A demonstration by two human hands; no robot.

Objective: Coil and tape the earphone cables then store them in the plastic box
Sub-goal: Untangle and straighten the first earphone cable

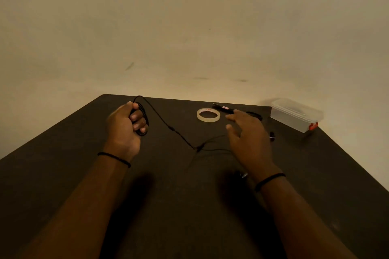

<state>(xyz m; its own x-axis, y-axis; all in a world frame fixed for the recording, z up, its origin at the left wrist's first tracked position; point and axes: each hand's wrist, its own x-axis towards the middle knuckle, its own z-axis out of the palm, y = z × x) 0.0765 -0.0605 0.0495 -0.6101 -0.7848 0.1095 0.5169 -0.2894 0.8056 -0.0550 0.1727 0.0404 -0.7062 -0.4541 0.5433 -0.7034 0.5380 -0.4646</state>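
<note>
Left hand (124, 126) has its grip curled round a coiled thin black earphone cable (141, 119); right hand (248, 139) hovers spread and holds nothing, near the clear tape roll (208, 115) on the dark table (84, 143).

The table (84, 174) has a dark, matt top that looks faintly rough, like felt or coated board. The earphone cable (168, 127) is thin, black and smooth, apparently rubbery plastic, part of it looped in the left hand (124, 126). The tape roll (208, 115) at the far middle is clear, glossy plastic film. The box (294, 115) at the far right is cloudy, see-through plastic with a red plastic clasp. The wall (189, 27) behind is matt, pale and scuffed.
</note>
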